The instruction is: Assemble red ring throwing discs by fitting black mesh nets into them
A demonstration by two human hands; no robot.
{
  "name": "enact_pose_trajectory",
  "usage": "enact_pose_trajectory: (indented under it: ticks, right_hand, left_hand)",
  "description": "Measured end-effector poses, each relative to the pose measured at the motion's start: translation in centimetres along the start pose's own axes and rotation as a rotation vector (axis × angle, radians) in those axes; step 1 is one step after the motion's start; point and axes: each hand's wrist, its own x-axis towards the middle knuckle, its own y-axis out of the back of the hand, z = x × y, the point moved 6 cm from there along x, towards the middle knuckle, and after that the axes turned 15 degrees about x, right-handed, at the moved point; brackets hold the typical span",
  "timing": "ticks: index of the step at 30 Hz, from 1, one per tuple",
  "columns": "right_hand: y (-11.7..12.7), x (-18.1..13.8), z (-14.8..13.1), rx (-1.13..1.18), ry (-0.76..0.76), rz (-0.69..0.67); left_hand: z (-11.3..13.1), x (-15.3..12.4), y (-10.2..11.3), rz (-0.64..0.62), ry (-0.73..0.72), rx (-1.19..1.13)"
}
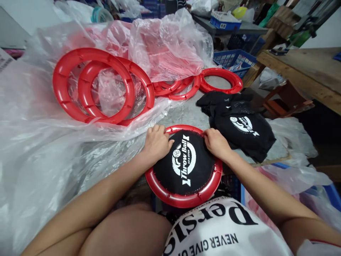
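A red plastic ring (183,201) leans between my body and the table edge. Across its opening lies a round black fabric piece (199,174) printed with white "Throw Ball" lettering. At the ring's upper left, my left hand (159,142) is closed around the rim, its thumb on the fabric's edge. My right hand (217,143) pinches the fabric edge against the rim at the upper right. Along the bottom, the fabric sits inside the ring with the red rim showing. Right of the ring lies a pile of black printed fabric pieces (239,124).
Several loose red rings (128,96) rest on clear plastic sheeting (80,156) at the left. Behind them a clear bag (170,46) holds more red parts. Another red ring (234,79) lies at the back right, near a blue basket (234,60). A wooden bench (301,67) stands right.
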Motion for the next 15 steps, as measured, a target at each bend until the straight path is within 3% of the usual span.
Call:
enact_pose_trajectory:
  ticks: [8, 11, 15]
  right_hand:
    - [-0.7, -4.2, -0.5, 0.003, 0.103, 0.06]
    - [-0.9, -4.4, -0.3, 0.009, 0.104, 0.079]
    - [-1.1, -4.3, -0.3, 0.011, 0.098, 0.073]
  left_hand:
    - [1.4, 1.3, -1.1, 0.008, 0.046, -0.217]
    - [2.0, 1.7, -0.5, 0.027, 0.045, -0.19]
    - [2.6, 2.3, -0.4, -0.062, -0.013, -0.136]
